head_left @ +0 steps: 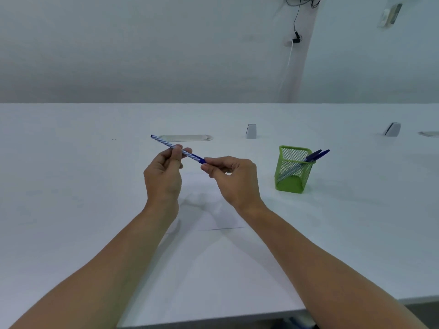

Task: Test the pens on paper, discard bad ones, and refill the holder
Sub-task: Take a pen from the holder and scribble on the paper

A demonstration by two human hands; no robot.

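I hold a blue-and-white striped pen (166, 144) above the table, tilted up to the left. My left hand (164, 174) pinches its barrel in the middle. My right hand (231, 179) grips the blue cap end (200, 159). A white sheet of paper (209, 222) lies on the table below my hands, hard to tell from the tabletop. To the right stands a green mesh pen holder (293, 169) with two blue-capped pens (316, 156) leaning out to the right.
The white table (71, 186) runs wide; its front edge is near my elbows. A flat cable cover (185, 138) lies behind the pen. Two small white brackets (251, 131) (393, 129) stand at the back. A cable hangs on the wall.
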